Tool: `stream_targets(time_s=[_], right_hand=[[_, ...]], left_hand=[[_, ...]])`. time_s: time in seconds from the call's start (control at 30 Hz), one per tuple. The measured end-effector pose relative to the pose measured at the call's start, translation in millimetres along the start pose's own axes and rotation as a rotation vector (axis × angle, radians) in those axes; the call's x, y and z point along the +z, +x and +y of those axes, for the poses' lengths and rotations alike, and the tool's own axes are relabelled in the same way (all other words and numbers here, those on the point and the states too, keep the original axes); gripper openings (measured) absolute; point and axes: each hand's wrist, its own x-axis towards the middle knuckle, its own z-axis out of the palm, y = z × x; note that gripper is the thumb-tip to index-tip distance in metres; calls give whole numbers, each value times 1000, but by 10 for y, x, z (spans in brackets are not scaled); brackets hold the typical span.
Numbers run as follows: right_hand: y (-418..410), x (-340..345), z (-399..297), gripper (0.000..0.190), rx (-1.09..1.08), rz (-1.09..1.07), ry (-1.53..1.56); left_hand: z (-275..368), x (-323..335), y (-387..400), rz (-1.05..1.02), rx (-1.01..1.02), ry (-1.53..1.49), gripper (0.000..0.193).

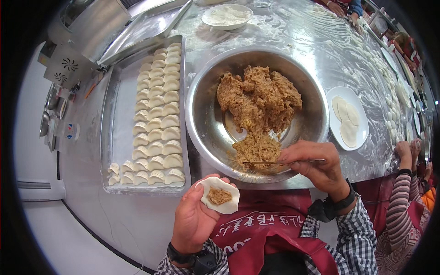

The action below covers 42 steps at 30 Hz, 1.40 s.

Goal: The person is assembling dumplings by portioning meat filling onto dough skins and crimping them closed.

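My left hand (196,215) cradles a round dumpling wrapper (231,205) with a small heap of brown minced filling (219,196) at its middle. Between the fingers and thumb of my right hand (314,163) is a thin metal spreader (261,162), held over the near rim side of a large steel bowl (202,137). Its tip lies at the lower part of the filling mass (259,98) in the bowl. Left of the bowl, a metal tray (120,103) carries rows of folded dumplings (156,113).
A white plate (360,129) with several wrappers (346,113) stands right of the bowl. Behind it is a dish of flour (227,16). Dough pieces (390,99) line the floury steel table (309,37). Other people's hands (407,149) work along the right edge.
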Motion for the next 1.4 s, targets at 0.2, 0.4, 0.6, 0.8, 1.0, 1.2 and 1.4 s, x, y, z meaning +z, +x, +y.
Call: stream_targets(time_s=[0.2, 0.4, 0.6, 0.8, 1.0, 1.2, 1.4], right_hand=[[-113, 3, -48, 11, 265, 130, 361], [-148, 58, -154, 15, 219, 373, 721], [-118, 117, -379, 14, -191, 135, 275], [-123, 142, -502, 12, -466, -140, -188], [-230, 82, -512, 13, -187, 130, 148], [-172, 235, -469, 16, 188, 231, 543], [-169, 227, -369, 16, 261, 243, 633]], left_hand=[[-14, -6, 7, 0, -10, 42, 34], [13, 136, -26, -21, 21, 122, 40], [39, 270, -8, -62, -22, 208, 43], [84, 263, 30, -112, -37, 201, 43], [65, 266, 22, -68, -15, 183, 42], [-3, 281, 14, -127, -3, 171, 38], [-44, 259, 38, -88, 2, 244, 37]])
